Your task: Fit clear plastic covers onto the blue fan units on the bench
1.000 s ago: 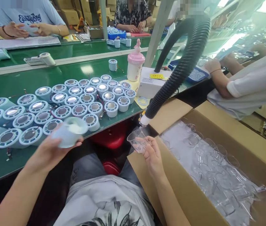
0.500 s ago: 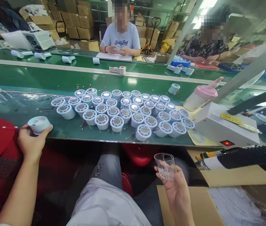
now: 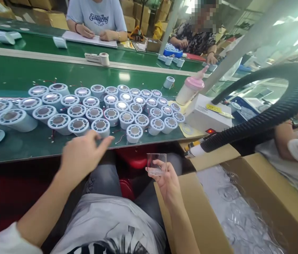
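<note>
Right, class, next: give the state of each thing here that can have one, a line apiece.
Clear cup: upright, held
Right hand: gripping the clear cup
Light-blue housings: mostly clustered, disc ends up
Left hand: beside the housings, grip unclear
Carton: open
Red switch: lit
Pink-lidded bottle: lid on
Black hose: curved

We see 2 finishes on the pale-blue housings (image 3: 134,140): smooth, satin plastic walls and shiny, metal-looking discs (image 3: 134,131). The cup (image 3: 156,157) is transparent, smooth and glossy; we cannot tell glass from plastic. Our green work surface (image 3: 77,74) gleams, the hose (image 3: 244,127) looks like ribbed black plastic, the carton (image 3: 207,218) is matt brown cardboard, and our shirt (image 3: 106,211) is matt cloth.
</note>
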### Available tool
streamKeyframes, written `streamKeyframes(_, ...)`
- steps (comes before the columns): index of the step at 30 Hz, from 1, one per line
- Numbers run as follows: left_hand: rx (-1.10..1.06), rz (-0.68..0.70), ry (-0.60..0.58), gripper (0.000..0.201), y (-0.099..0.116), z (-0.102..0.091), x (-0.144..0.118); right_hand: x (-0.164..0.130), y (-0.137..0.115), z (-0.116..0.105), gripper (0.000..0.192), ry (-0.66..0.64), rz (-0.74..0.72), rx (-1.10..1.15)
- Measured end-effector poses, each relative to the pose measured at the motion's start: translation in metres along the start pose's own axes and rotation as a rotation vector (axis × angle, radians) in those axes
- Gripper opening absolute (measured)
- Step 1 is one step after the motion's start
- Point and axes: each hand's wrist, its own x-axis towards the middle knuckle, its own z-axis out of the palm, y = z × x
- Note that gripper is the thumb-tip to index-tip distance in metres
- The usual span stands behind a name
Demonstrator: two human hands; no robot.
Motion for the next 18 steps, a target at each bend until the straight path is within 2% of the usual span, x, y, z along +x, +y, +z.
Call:
streamKeyframes(2, 0.036, 0.140, -0.110, 0.065, 0.045, 0.010, 0.013, -0.004, -0.001, 0.000, 0.036, 0.005, 0.015, 0.044)
streamKeyframes(3, 0.048, 0.189, -0.140, 0.074, 0.061, 0.015, 0.019, -0.006, -0.002, -0.001, 0.034, 0.022, 0.029, 0.071)
streamKeyframes(5, 0.060, 0.232, -0.162, 0.088, 0.082, 0.023, 0.029, -0.006, -0.002, -0.006, 0.031, 0.098, 0.065, 0.143)
streamKeyframes(7, 0.066, 0.229, -0.165, 0.093, 0.091, 0.029, 0.036, -0.002, -0.001, -0.014, 0.028, 0.197, 0.100, 0.238)
streamKeyframes(10, 0.067, 0.207, -0.165, 0.090, 0.097, 0.035, 0.042, 0.013, -0.002, -0.029, 0.026, 0.276, 0.131, 0.345)
streamKeyframes(13, 0.048, 0.205, -0.163, 0.079, 0.096, 0.033, 0.043, 0.026, -0.004, -0.040, 0.024, 0.266, 0.154, 0.379)
streamKeyframes(16, -0.041, 0.193, -0.185, 0.064, 0.081, 0.028, 0.037, 0.029, -0.005, -0.043, 0.024, 0.237, 0.180, 0.408)
streamKeyframes(18, -0.271, 0.177, -0.195, 0.055, 0.063, 0.025, 0.032, 0.027, -0.007, -0.042, 0.025, 0.226, 0.176, 0.423)
